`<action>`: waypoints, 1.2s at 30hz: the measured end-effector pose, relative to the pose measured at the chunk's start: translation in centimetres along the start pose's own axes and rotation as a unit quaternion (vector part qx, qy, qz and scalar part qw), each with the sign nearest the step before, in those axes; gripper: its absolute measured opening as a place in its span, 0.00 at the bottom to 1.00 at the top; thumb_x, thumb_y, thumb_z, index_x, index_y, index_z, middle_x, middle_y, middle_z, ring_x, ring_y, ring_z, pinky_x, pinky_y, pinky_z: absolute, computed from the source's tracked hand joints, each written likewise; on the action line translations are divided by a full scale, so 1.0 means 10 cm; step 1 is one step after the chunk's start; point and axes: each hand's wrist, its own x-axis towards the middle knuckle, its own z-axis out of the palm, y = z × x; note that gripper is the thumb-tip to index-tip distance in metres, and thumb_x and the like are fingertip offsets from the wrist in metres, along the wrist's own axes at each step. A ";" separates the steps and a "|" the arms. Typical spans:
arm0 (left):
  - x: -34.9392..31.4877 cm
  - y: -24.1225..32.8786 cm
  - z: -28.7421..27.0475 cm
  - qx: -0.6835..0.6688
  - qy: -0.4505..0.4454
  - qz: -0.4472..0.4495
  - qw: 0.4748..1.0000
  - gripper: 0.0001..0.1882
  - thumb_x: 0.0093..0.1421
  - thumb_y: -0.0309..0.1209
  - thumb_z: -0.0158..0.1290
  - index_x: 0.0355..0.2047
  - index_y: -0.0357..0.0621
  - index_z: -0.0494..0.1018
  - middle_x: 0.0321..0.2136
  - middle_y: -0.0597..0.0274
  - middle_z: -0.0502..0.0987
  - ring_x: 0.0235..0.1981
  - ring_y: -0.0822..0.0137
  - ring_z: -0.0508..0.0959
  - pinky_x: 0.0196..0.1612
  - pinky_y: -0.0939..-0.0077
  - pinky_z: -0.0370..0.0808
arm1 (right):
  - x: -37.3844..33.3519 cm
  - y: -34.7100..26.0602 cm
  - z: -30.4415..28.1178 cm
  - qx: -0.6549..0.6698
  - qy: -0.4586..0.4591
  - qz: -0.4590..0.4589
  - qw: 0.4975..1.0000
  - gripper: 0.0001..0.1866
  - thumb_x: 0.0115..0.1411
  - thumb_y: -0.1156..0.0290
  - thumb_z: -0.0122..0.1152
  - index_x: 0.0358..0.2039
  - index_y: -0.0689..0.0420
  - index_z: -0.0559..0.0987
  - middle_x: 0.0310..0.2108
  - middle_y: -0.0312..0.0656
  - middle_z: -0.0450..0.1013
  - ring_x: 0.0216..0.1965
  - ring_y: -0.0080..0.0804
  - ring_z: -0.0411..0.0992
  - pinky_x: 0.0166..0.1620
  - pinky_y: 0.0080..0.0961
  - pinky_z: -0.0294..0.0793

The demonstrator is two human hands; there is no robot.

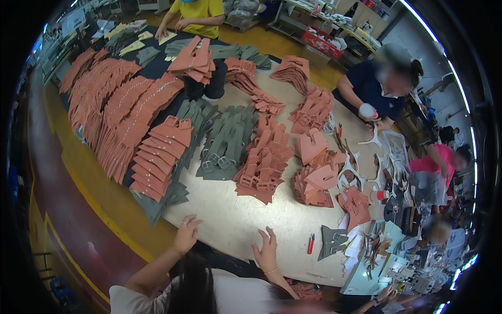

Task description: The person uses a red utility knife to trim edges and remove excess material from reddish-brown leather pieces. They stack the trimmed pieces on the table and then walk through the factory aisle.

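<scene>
My left hand [186, 234] is at the near edge of the pale table [219, 209], its fingers bent a little and apart, holding nothing. To its right, my right hand [265, 252] has its fingers spread above the tabletop and is likewise without anything in it. Beyond them lies a pile of coral-orange buckled strap pieces [264, 170]. Left of that pile is one of dark green buckled strap pieces [227, 141]. A fanned row of coral pieces [162, 157] overlaps green ones near my left hand. A red pen [311, 244] lies right of my right hand.
Long fanned rows of coral pieces [112, 104] cover a dark table on the left. Across the table at the right, a person in navy [384, 86] handles a white-capped container [367, 111]. Another person in yellow [201, 15] works at the far end. A sewing machine [408, 275] stands lower right.
</scene>
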 end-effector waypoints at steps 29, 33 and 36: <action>-3.50 -2.29 -1.19 -0.250 0.354 -0.597 0.675 0.13 0.60 0.35 0.52 0.31 0.35 0.76 0.23 0.53 0.80 0.19 0.63 0.81 0.25 0.67 0.80 | 0.41 -3.61 2.87 -0.002 -0.586 -0.477 0.655 0.12 0.59 0.66 0.58 0.44 0.53 0.77 0.39 0.43 0.75 0.42 0.45 0.74 0.45 0.39 0.73; -3.92 -2.09 -0.74 -0.326 0.495 -0.609 0.527 0.14 0.59 0.37 0.52 0.33 0.36 0.76 0.25 0.53 0.80 0.21 0.61 0.82 0.26 0.65 0.80 | 0.28 -4.08 3.35 -0.052 -0.629 -0.567 0.529 0.14 0.58 0.65 0.60 0.44 0.53 0.77 0.39 0.45 0.75 0.41 0.47 0.75 0.43 0.41 0.75; -4.08 -1.85 -0.02 -0.301 0.490 -0.671 0.469 0.15 0.59 0.38 0.52 0.33 0.37 0.76 0.25 0.52 0.79 0.22 0.59 0.82 0.28 0.64 0.80 | 0.18 -4.39 3.73 -0.093 -0.652 -0.620 0.426 0.15 0.58 0.64 0.60 0.45 0.53 0.76 0.41 0.47 0.75 0.43 0.49 0.74 0.45 0.41 0.74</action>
